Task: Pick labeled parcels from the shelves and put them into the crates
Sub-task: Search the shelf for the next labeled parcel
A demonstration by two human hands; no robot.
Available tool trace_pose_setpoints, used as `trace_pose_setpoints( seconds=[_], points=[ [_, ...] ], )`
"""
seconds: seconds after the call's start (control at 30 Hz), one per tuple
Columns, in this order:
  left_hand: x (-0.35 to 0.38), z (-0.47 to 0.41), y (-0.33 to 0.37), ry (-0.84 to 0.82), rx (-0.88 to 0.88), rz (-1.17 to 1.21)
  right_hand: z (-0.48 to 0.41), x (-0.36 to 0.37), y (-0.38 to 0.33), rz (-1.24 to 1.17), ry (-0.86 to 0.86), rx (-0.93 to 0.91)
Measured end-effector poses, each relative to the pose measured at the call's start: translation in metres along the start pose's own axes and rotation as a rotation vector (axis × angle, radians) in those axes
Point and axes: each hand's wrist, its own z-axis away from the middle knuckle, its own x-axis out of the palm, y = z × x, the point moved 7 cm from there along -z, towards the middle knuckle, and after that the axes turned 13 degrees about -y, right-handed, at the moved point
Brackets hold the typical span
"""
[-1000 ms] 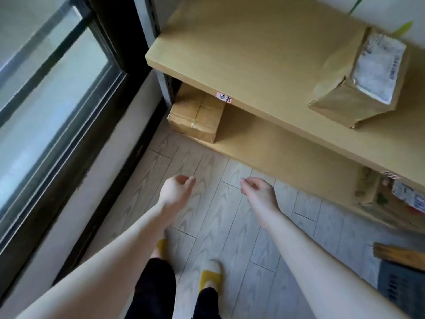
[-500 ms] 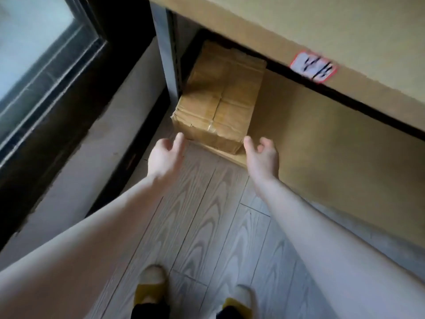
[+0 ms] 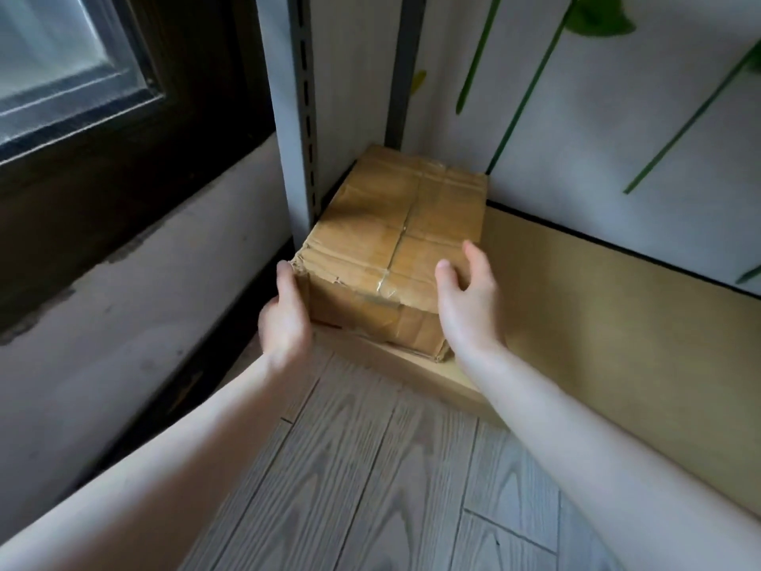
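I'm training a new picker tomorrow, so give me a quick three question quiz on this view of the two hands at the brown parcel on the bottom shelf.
1. True or false: the brown parcel lies on the wooden floor.
2. Where is the left hand? A) against the parcel's left side, at its front corner; B) on the window frame; C) gripping the grey upright.
3. Fill in: the seam across the parcel's top is closed with ___.
Key: 1 false, it lies on the bottom shelf board; 2 A; 3 tape.
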Motion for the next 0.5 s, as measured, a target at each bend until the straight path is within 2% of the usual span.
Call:
trace_pose_setpoints(
  seconds=[0.23, 0.37, 0.5],
  points=[
    [-0.003, 0.023, -0.012, -0.092, -0.115, 0.114, 0.022, 0.001, -0.004, -0.02, -0.069, -0.002],
    [-0.014, 0.046, -0.016, -0.125, -0.149, 0.272, 0.048, 0.001, 0.0, -0.03, -0.08, -0.01],
    [-0.016, 0.057, 0.004, -0.152, -0.146, 0.229, 0.057, -0.015, 0.008, -0.125, -0.074, 0.024]
  ],
)
